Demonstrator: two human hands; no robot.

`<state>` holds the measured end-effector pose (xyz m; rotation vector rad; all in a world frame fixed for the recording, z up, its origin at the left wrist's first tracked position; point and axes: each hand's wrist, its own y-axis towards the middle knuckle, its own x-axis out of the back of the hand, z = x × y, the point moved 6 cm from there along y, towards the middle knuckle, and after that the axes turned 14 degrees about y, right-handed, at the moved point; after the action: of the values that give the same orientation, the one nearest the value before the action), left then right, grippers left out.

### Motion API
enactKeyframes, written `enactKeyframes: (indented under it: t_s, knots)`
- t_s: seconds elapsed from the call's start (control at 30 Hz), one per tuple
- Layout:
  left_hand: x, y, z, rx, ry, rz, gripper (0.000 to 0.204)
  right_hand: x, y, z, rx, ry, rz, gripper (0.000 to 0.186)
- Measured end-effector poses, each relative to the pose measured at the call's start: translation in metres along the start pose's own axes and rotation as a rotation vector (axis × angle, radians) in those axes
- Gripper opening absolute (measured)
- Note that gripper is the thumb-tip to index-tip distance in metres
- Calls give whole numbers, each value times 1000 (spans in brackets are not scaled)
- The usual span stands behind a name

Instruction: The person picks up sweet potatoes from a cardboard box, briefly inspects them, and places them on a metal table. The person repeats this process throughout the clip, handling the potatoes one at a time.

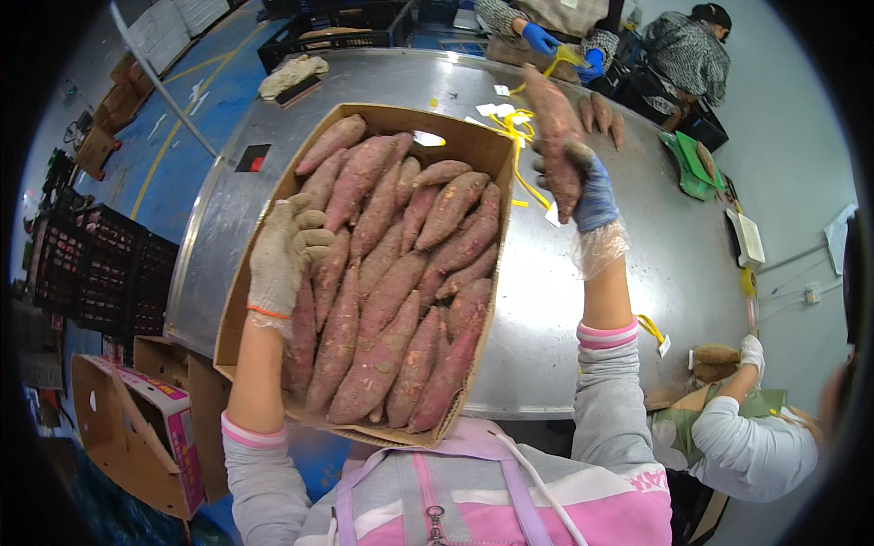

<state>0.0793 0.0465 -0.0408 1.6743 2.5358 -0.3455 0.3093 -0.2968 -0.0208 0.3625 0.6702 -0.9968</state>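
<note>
A cardboard box (496, 150), tilted at the table's near left, is filled with reddish-purple sweet potatoes (390, 291). My left hand (278, 264), in a whitish knit glove, is inside the box's left side on top of the sweet potatoes. Its fingers are curled; what lies under them is hidden. My right hand (596, 196), in a grey-blue glove with a clear plastic cuff, grips a long sweet potato (555, 136) upright above the table, right of the box. Yellow ties with white tags (517, 127) lie between the box and this hand.
The metal table (537, 337) bears a few sweet potatoes (601, 116), a green scale-like tray (696, 168) and a cloth (293, 75). Across it, blue-gloved hands (564, 50) hold a yellow tie. Another worker (756, 437) sits at right. Black crates (100, 268) and cardboard boxes (137, 428) stand left.
</note>
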Motion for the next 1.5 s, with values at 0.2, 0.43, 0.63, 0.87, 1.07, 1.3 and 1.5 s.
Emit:
enactKeyframes:
  t_s: [0.2, 0.43, 0.63, 0.87, 1.07, 1.3, 1.5]
  knots:
    - [-6, 8, 5, 8, 106, -33, 43, 273, -48, 27, -1, -755, -724, 58]
    - [12, 15, 19, 68, 225, -99, 39, 326, -107, 14, -209, -1561, -955, 79]
    - [19, 20, 30, 84, 135, 18, 34, 329, -118, 3, -265, -1710, -1001, 88]
    - [-1, 12, 7, 29, 231, -85, 35, 145, -32, 44, 430, -1676, -496, 58]
    - [-5, -11, -10, -32, 354, -114, 33, -109, -1, -81, 406, -1743, 734, 46]
    - [-10, -13, -22, -185, 426, -129, 28, -81, 6, -196, 347, -2370, 1210, 24]
    - [-11, -4, -7, -269, 592, -65, 28, -131, 3, -126, 433, -2144, 864, 30]
